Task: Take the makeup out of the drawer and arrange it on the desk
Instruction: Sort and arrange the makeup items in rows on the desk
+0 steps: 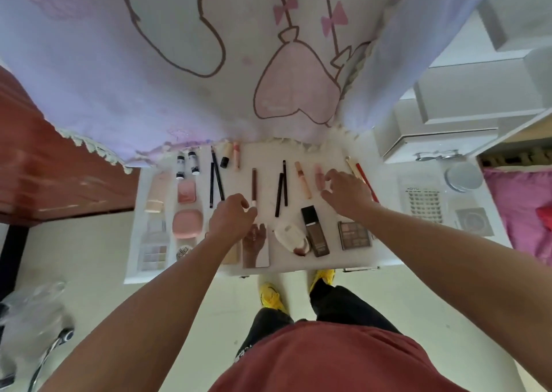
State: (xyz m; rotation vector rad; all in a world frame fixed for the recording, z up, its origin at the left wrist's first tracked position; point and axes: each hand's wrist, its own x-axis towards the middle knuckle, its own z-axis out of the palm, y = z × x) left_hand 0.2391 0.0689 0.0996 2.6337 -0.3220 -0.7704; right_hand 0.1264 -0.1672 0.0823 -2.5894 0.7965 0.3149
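Landmark: a foundation bottle [316, 231] lies flat near the front edge of the white tabletop [265, 158], its black cap pointing away from the person.
Left hand: the left hand [231, 222] is left of the bottle, fingers curled, with the tips at the white near end of a brown pencil [254, 187]. Whether they actually pinch it cannot be told from this angle.
Right hand: the right hand [346, 193] is beyond and right of the bottle. Thumb and fingers are curved and apart, holding nothing, and the fingertips are just beside a pink tube [319, 176].
Beyond the bottle: two black pencils [282, 188] lie side by side, with a peach tube [303, 179] between them and the pink tube.
Right of the bottle: a brown eyeshadow palette [355, 235] lies just beside it.
Left of the bottle: a white compact [289, 234] touches it. A mirrored palette [255, 246] lies further left, and a pink compact [187, 223] is well apart, towards the tabletop's left end.
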